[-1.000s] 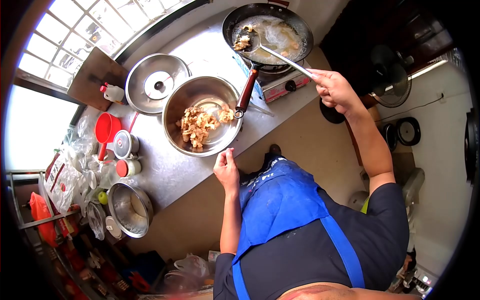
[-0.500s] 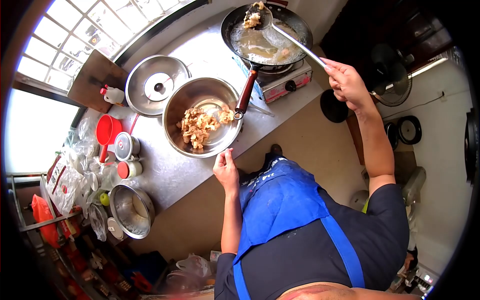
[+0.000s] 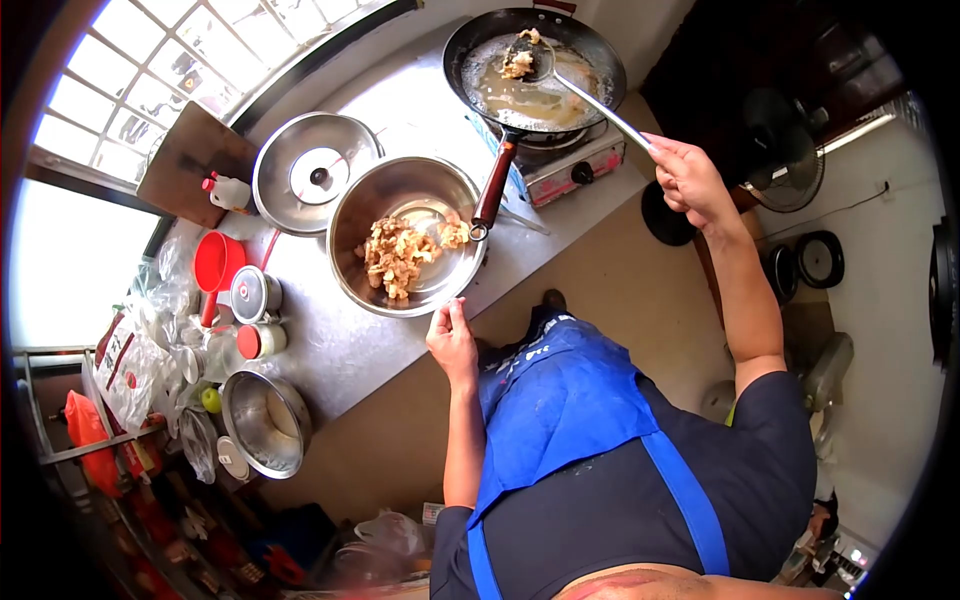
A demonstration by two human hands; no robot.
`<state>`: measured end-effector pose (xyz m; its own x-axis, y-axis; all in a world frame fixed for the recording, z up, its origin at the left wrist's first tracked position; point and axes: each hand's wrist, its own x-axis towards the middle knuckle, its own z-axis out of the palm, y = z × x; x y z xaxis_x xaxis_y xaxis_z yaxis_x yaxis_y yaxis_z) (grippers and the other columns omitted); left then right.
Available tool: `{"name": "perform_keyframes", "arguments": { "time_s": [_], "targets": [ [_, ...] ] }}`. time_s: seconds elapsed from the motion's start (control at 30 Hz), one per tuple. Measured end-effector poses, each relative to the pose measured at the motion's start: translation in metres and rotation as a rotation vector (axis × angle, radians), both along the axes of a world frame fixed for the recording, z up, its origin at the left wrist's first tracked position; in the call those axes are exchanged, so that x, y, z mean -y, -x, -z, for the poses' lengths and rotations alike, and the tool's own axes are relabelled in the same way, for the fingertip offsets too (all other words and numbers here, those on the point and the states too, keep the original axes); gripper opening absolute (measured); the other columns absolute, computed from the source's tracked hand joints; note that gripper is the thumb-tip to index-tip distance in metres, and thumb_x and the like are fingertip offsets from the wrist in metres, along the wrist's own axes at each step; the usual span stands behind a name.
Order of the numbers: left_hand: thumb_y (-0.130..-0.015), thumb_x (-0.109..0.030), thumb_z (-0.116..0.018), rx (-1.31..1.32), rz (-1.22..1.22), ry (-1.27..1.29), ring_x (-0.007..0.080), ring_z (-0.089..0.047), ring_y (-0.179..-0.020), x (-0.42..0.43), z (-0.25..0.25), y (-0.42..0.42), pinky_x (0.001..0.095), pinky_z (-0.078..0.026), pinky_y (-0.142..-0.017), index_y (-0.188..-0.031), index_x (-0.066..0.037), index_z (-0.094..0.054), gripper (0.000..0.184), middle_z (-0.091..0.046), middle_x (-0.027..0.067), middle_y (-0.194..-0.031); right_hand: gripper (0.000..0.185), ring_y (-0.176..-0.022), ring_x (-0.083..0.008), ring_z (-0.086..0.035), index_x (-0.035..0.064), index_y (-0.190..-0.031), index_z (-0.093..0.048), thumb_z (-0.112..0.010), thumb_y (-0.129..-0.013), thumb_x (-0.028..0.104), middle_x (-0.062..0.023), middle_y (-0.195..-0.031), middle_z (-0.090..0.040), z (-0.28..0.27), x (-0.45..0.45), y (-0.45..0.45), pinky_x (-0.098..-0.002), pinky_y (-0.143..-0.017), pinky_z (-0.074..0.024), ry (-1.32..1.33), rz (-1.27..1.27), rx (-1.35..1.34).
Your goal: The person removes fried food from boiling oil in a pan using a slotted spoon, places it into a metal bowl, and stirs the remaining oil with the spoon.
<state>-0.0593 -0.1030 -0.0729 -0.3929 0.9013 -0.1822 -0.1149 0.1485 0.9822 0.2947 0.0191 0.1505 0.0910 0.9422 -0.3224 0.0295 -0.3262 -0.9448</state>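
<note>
My right hand (image 3: pixel 690 182) is closed around the handle of a skimmer (image 3: pixel 600 105). Its round head hangs over the wok (image 3: pixel 612 75), carrying a clump of golden fried pieces (image 3: pixel 518 64). Bubbling oil (image 3: pixel 530 100) fills the wok's bottom. My left hand (image 3: pixel 452 342) pinches the near rim of a large steel bowl (image 3: pixel 345 215) between thumb and fingers. More fried pieces (image 3: pixel 400 255) lie inside that bowl, mostly on its left side. The wok's dark wooden handle (image 3: pixel 495 185) reaches over the bowl's right edge.
The wok sits on a gas stove (image 3: pixel 575 165). Behind the bowl lies a steel lid (image 3: pixel 285 165). A red dipper (image 3: pixel 217 262), lidded containers (image 3: pixel 255 295), plastic bags (image 3: pixel 135 370) and another steel bowl (image 3: pixel 235 410) crowd the counter's left end. A cutting board (image 3: pixel 185 165) leans by the window.
The skimmer's head has come down and slightly right, from the wok's far rim to over the oil, with the fried pieces still on it. My left hand stays at the bowl's rim.
</note>
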Motion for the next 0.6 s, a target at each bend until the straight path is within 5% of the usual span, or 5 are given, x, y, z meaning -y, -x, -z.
{"name": "perform_keyframes", "arguments": {
  "time_s": [0.6],
  "targets": [
    [-0.108,-0.024,-0.062,-0.009,-0.025,0.008,-0.0002,-0.039,-0.052,0.005,0.001,0.006,0.0195,-0.027,-0.049,-0.101,-0.003,-0.074,0.025,-0.05,-0.0079,-0.06,0.042,-0.045,-0.0003,-0.023,0.0026,-0.147,-0.056,-0.052,-0.109,0.02,0.0105,-0.061,-0.037,0.008,0.001,0.003,-0.0193,-0.039,-0.0209,-0.013,0.037,-0.106]
  ]
}}
